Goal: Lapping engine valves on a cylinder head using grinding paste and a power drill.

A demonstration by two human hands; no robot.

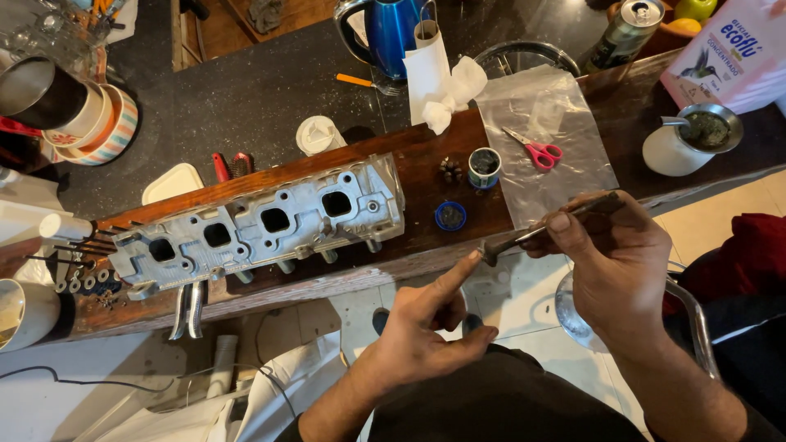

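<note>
My right hand (618, 262) holds a thin metal engine valve (540, 233) by its stem, head pointing left. My left hand (426, 323) is below it with the index finger stretched out, its tip touching the valve's head; the other fingers are curled with nothing in them. A silver aluminium cylinder head (262, 223) with several rectangular ports lies on the wooden counter (426, 176) to the left of both hands. A small open tin of dark paste (484, 166) and its blue lid (450, 215) sit on the wood just above my hands.
Red-handled scissors (539, 151) lie on a clear plastic bag (547, 123). A blue kettle (391, 29), paper towel roll (430, 69), can (626, 33), cups (61, 106) and a gourd cup with straw (692, 137) stand around. Pliers (188, 309) hang off the counter edge; loose valves (70, 245) lie far left.
</note>
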